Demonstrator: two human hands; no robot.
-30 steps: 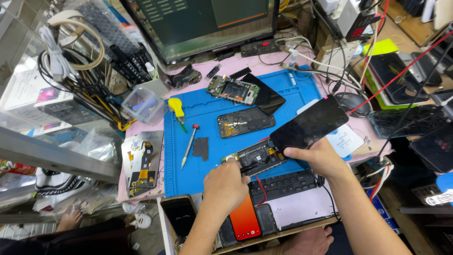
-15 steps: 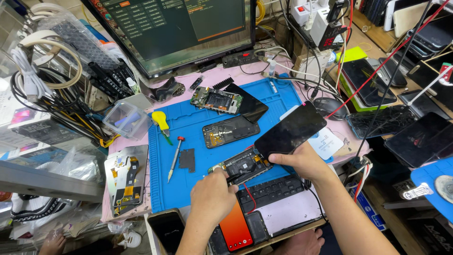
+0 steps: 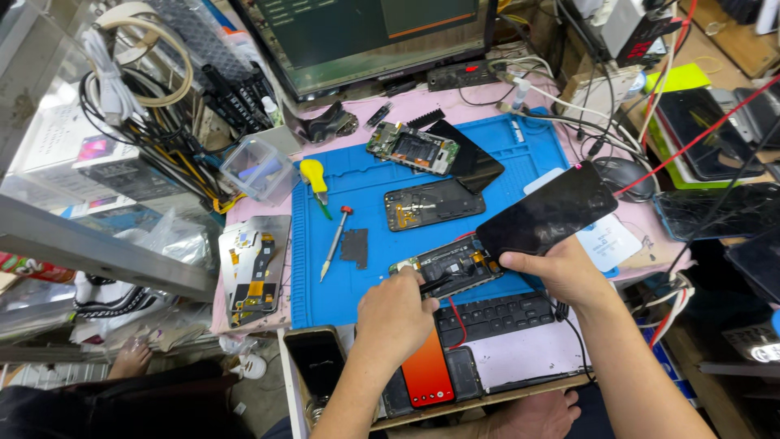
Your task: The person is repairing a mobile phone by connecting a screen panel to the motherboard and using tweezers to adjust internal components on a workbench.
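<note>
Centrally, left hand [image 3: 396, 313] pinches thin black tweezers [image 3: 435, 284] over opened phone [image 3: 445, 266]; right hand [image 3: 551, 267] grips glossy black screen panel [image 3: 546, 210].

A phone repair workshop.
Opened phones [image 3: 414, 149] lie on a blue work mat [image 3: 520, 146] beside a screwdriver [image 3: 335, 242], tangled cables [image 3: 138, 122] and a monitor [image 3: 366, 36] on the cluttered counter [image 3: 268, 203].

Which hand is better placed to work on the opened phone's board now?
Probably the left hand: it holds black tweezers at the opened phone. The right hand grips the black screen panel.
</note>
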